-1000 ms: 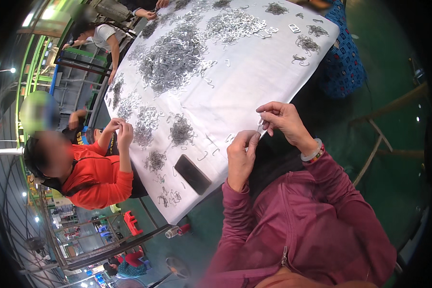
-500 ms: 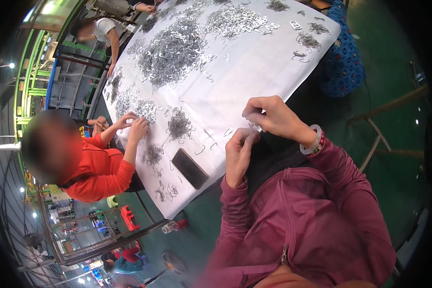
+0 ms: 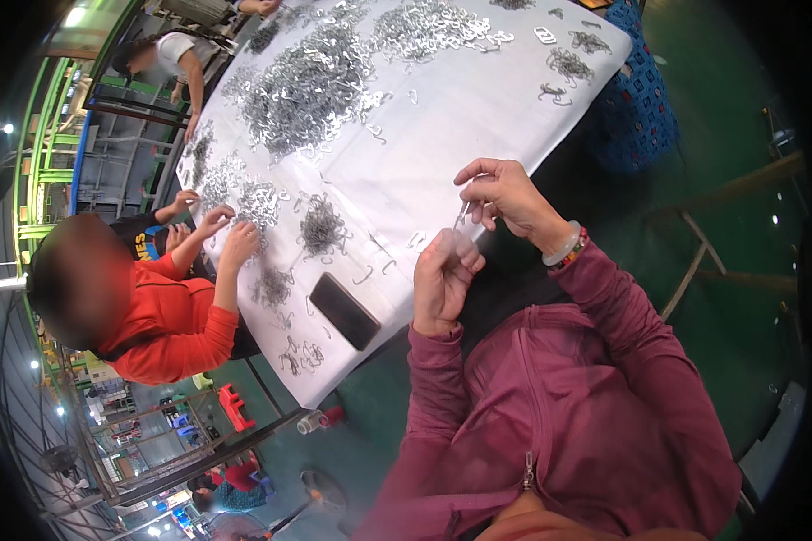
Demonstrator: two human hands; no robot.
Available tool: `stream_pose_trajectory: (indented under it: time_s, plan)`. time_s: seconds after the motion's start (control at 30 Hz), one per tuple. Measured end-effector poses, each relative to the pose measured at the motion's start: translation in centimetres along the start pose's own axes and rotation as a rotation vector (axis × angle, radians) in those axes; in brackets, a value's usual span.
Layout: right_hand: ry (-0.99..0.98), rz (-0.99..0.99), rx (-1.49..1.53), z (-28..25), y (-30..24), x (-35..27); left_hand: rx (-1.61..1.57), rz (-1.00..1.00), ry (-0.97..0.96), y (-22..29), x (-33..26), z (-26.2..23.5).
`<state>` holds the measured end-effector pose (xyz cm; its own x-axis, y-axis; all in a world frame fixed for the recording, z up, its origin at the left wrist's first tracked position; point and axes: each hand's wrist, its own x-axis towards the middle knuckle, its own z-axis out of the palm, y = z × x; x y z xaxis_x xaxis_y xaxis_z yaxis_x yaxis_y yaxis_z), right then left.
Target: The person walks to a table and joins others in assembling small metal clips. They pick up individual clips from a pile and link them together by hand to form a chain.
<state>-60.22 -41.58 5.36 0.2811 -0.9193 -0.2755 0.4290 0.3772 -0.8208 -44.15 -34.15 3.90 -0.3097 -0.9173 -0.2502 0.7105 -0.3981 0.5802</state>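
Note:
Over the near edge of the white-covered table (image 3: 465, 117), my two hands are close together. My right hand (image 3: 510, 200), with a pale bangle and a beaded bracelet at the wrist, pinches a small, thin metal piece (image 3: 461, 216) between thumb and fingers. Just below it, my left hand (image 3: 447, 278) is closed, its fingertips pressed together and slightly blurred; what they hold cannot be made out. Close by my left hand lies a small loose metal clip (image 3: 416, 240). Several wire hooks (image 3: 363, 275) are scattered farther left.
A black phone (image 3: 345, 312) lies at the table's near left. Large heaps of metal hooks (image 3: 307, 95) cover the far side, with a smaller dark pile (image 3: 321, 227) nearer. A person in red (image 3: 176, 316) works at the left. A wooden frame (image 3: 695, 243) stands at the right.
My right hand has turned and its fingers have opened out a little, so the metal piece now shows. My left hand stays closed below it. The view has shifted slightly.

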Motion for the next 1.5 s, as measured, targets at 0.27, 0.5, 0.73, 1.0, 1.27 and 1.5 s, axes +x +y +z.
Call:
stream_pose_trajectory:
  time_s: [0.27, 0.5, 0.73, 1.0, 1.27, 1.5]
  plan:
    - [0.012, 0.038, 0.027, -0.7, 1.7, -1.4, 0.050, 0.005, -0.023, -2.0, -1.7, -1.7]
    - [-0.196, 0.070, -0.088, -0.3, 0.1, -2.2, 0.389, 0.170, 0.031, -1.1, -2.8, -0.9]
    - [-0.216, 0.037, -0.027, 0.5, -0.9, -3.4, 0.908, 0.342, 0.073, -0.6, -3.2, -0.7]
    - [-0.135, -0.165, -0.190, 1.2, 0.0, -4.2, 1.107, 0.404, 0.145, -0.8, -3.7, 0.4]
    - [-0.145, -0.215, -0.310, 1.6, -1.4, -4.7, 1.170, 0.514, 0.190, -1.1, -3.7, 1.6]
    - [-0.197, -0.176, -0.252, 1.1, -1.9, -4.3, 0.948, 0.553, 0.291, -2.4, -3.7, 4.5]
